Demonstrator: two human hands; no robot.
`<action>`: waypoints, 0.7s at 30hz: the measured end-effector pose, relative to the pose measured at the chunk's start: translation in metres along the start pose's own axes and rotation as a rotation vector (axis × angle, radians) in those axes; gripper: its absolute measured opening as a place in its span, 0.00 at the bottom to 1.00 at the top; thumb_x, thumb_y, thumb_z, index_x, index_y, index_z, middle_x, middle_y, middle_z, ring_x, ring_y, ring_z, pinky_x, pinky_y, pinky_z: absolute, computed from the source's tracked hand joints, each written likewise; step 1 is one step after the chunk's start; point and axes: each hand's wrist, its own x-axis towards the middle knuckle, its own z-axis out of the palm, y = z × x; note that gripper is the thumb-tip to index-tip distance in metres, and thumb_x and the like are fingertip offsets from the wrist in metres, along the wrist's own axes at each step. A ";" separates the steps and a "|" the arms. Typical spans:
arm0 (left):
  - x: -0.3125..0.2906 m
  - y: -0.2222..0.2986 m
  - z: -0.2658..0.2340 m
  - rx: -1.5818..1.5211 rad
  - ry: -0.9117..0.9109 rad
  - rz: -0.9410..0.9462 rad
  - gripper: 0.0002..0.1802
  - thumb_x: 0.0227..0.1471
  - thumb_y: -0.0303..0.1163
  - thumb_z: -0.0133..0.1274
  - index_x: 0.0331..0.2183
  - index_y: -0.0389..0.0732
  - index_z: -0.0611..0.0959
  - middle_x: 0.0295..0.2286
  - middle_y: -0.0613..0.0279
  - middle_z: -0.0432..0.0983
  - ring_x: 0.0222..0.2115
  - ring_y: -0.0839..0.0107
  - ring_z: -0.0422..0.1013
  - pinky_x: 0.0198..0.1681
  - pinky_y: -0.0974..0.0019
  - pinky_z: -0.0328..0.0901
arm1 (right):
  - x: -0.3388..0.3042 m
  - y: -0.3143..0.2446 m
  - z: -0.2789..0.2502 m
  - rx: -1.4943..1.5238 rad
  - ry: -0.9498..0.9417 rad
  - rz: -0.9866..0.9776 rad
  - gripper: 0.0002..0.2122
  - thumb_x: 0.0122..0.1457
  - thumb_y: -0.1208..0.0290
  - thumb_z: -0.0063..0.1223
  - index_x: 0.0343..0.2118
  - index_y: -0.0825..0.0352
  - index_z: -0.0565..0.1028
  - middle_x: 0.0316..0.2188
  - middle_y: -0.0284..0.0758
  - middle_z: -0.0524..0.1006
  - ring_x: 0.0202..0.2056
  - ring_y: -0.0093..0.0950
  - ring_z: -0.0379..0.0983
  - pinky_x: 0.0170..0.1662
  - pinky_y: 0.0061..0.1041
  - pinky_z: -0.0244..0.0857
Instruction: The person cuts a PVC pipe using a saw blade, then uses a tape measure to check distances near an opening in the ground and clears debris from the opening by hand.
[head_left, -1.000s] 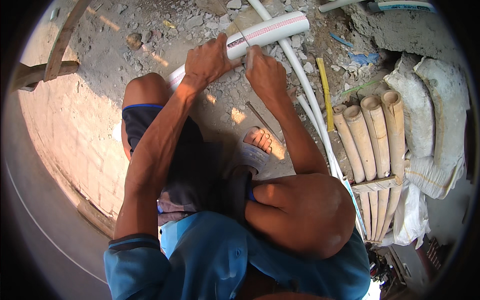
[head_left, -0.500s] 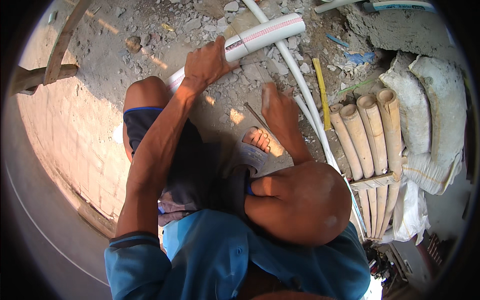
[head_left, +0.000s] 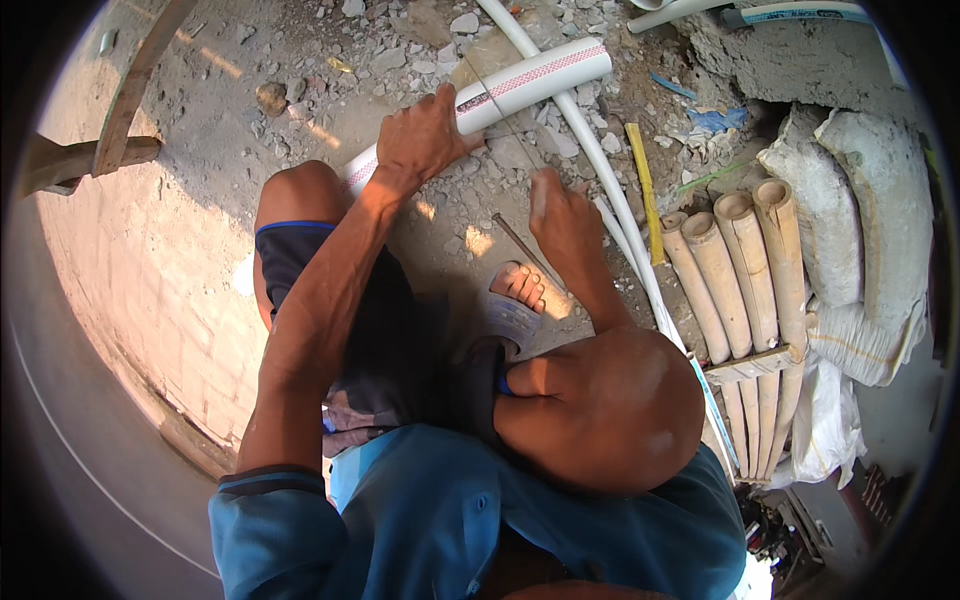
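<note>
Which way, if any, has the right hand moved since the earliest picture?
Yes: judged against the yellow strip on the ground, the right hand has moved toward the person's body, away from the thick white pipe.

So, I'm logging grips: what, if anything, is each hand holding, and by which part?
Left hand: white pipe, left of the thin blade. Right hand: seemingly that blade's near end.

1. Upper left of the frame: slanted wooden plank (head_left: 134, 90) crossing a shorter wooden beam (head_left: 78, 165).
2. Right of that wood: rounded brown stone (head_left: 271, 98) on dusty ground (head_left: 210, 125).
3. Upper right: rough grey concrete block (head_left: 810, 65), blue scrap (head_left: 717, 120) near its lower left edge.
4. Right of centre: yellow strip (head_left: 645, 190) beside a row of bamboo poles (head_left: 752, 275), wooden slat (head_left: 748, 366) across them.
5. Right side: bulging pale sacks (head_left: 885, 210), white plastic bag (head_left: 828, 428) below them.
</note>
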 end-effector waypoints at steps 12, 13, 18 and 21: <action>0.003 0.009 0.009 -0.027 -0.002 0.039 0.36 0.45 0.57 0.68 0.45 0.39 0.75 0.34 0.44 0.83 0.33 0.43 0.82 0.35 0.44 0.75 | 0.024 -0.004 0.004 -0.067 0.049 -0.030 0.07 0.64 0.71 0.52 0.41 0.67 0.73 0.23 0.50 0.80 0.27 0.50 0.80 0.29 0.49 0.73; 0.012 0.010 0.010 -0.023 0.018 0.058 0.36 0.45 0.56 0.68 0.44 0.39 0.75 0.34 0.43 0.83 0.33 0.43 0.81 0.35 0.44 0.75 | 0.049 -0.001 0.017 -0.078 0.075 -0.055 0.08 0.65 0.70 0.53 0.42 0.67 0.73 0.22 0.52 0.79 0.27 0.52 0.79 0.29 0.50 0.72; 0.006 0.001 0.006 -0.025 0.012 0.040 0.36 0.46 0.58 0.67 0.43 0.40 0.75 0.32 0.46 0.84 0.33 0.45 0.82 0.34 0.46 0.75 | -0.032 0.009 0.007 0.029 0.058 0.017 0.06 0.64 0.72 0.53 0.43 0.64 0.74 0.22 0.50 0.80 0.27 0.51 0.80 0.29 0.50 0.72; 0.005 0.007 0.002 0.026 0.030 0.030 0.36 0.45 0.58 0.67 0.43 0.40 0.75 0.31 0.46 0.83 0.33 0.45 0.82 0.34 0.46 0.75 | -0.041 0.008 -0.012 0.000 0.007 0.038 0.03 0.65 0.72 0.49 0.38 0.65 0.72 0.23 0.48 0.81 0.25 0.50 0.80 0.28 0.49 0.74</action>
